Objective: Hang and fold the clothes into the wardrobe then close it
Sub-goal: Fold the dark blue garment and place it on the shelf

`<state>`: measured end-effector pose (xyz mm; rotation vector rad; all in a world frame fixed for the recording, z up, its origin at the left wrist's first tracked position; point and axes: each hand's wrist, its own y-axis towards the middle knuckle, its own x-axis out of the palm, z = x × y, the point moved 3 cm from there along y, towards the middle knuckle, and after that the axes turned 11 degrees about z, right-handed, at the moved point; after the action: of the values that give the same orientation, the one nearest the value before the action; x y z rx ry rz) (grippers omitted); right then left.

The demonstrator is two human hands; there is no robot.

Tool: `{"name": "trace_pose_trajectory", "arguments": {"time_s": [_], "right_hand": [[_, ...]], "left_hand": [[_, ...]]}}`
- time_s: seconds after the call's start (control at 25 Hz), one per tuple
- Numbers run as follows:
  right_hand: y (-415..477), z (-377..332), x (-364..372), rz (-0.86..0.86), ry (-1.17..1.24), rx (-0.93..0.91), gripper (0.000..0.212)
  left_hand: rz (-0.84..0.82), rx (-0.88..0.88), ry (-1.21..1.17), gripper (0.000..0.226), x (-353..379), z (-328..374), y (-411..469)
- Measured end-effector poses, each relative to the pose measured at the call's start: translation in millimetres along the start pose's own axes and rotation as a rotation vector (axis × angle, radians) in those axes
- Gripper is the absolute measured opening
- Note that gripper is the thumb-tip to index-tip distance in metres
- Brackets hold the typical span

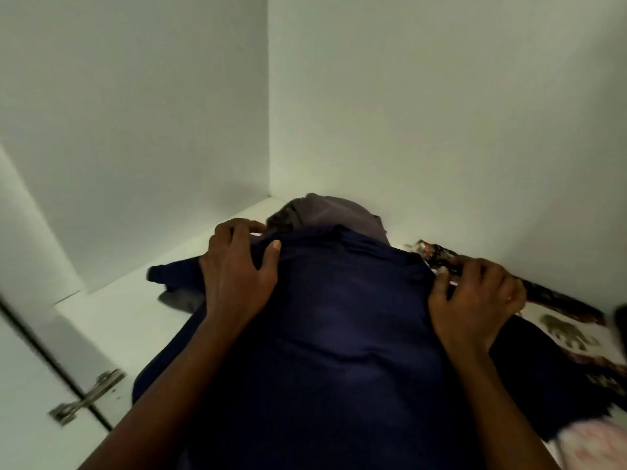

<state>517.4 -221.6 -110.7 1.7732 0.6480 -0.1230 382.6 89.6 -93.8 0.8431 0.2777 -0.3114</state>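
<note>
- Nearest, at the lower right corner of my view, a blurred bit of pale pink cloth [597, 446] lies just beside the dark garment; I cannot tell what it is.
- Down at the lower left, a metal hinge [89, 394] joins the white door [23, 385] to the side of the wardrobe [135, 130].
- My two bare forearms [163, 395] reach forward over a large navy garment [339, 351]. It lies spread on the white shelf [129, 320] inside the wardrobe and fills the middle of my view.
- My left hand [237, 269] grips the navy garment's far left edge: the thumb presses on top and the fingers curl over the edge, bunching the cloth.
- A navy flap, with a bit of grey under it, sticks out on the shelf to the left of that hand.
- My right hand [475, 300] holds the far right edge in the same way, the thumb pinching the navy cloth and the curled fingers lying over a patterned cloth [563, 301].
- That patterned cloth, dark brown and red with pale patches, lies to the right of the navy garment, along the right wall.
- Beyond my hands, a folded grey garment [339, 212] touches the navy one's far edge, near the corner.
- Farthest back, two plain white walls [441, 113] meet in an upright corner behind the grey garment.
</note>
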Motion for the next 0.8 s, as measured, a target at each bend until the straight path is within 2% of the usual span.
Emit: {"name": "trace_pose_trajectory", "arguments": {"time_s": [0.04,0.12,0.2,0.24,0.32,0.4,0.52,0.64,0.72,0.8], "right_hand": [[4.7,-21.8,-1.0,0.003,0.159,-0.088,0.024],[9.7,-74.2,1.2,-0.116,0.492,-0.226,0.013],[9.2,-131.6,6.1,-0.347,0.754,-0.29,0.009],[8.1,-158.3,10.9,-0.506,0.838,-0.307,0.015],[-1.6,-198.9,26.5,-0.837,0.777,-0.395,0.038],[-15.1,-216.2,47.3,-0.994,0.598,-0.479,0.056],[-24.1,-210.8,76.3,-1.0,0.537,-0.307,0.054],[-23.6,-209.1,89.8,-1.01,0.574,-0.166,0.042],[-20.1,-211.0,91.2,-1.0,0.571,-0.121,0.039],[-18.1,-212.7,92.6,-0.992,0.537,-0.139,0.033]], "left_hand": [[0.06,-0.067,0.036,0.031,-23.0,-4.2,-4.0],[0.08,-0.25,0.05,0.038,-53.1,-20.9,-5.9],[0.002,-0.405,0.03,0.054,-71.7,-41.6,-2.7],[-0.053,-0.464,0.001,0.064,-77.4,-51.3,-0.5],[-0.195,-0.569,-0.081,0.08,-84.9,-63.1,3.5],[-0.295,-0.663,-0.098,0.082,-90.8,-70.1,8.7],[-0.263,-0.756,0.0,0.079,-96.5,-80.8,16.9],[-0.235,-0.931,-0.033,0.057,-100.2,-85.9,18.9],[-0.242,-1.039,-0.047,0.061,-99.4,-82.4,17.1],[-0.317,-1.044,0.003,0.06,-95.6,-79.5,17.4]]}}
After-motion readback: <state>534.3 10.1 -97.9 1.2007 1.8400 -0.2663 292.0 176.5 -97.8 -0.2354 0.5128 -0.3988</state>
